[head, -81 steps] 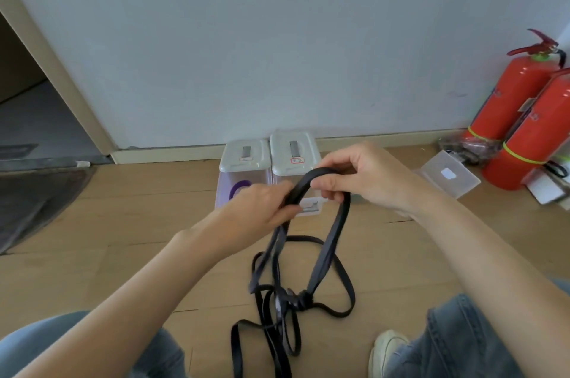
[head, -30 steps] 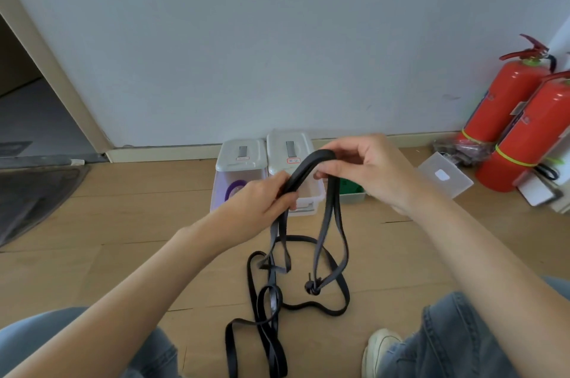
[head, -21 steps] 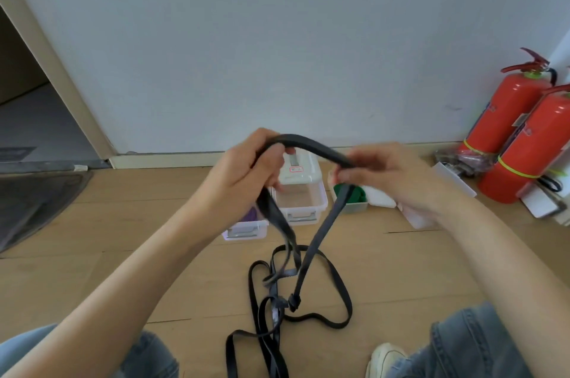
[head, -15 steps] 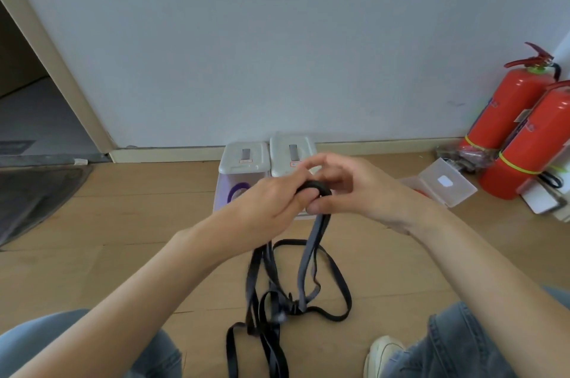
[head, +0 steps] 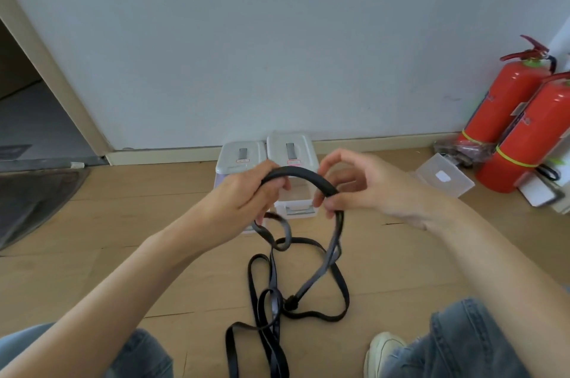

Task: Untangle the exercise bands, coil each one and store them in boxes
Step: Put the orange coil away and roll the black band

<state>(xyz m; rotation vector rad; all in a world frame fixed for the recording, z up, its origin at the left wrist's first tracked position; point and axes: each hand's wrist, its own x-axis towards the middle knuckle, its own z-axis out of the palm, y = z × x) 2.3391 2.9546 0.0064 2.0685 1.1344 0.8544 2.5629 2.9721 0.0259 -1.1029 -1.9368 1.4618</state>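
Both grips, left hand (head: 243, 195) & right hand (head: 367, 189), arch knotted black band (head: 297, 175).

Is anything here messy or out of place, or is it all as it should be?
Yes: the long black rubber exercise band held up between the left hand and right hand trails to the wooden floor in crossed loops, cinched by a small tight knot. A loose clear plastic lid lies apart by the red extinguishers.

Indoor room: wood floor (head: 117, 223), fire extinguishers (head: 505, 106)
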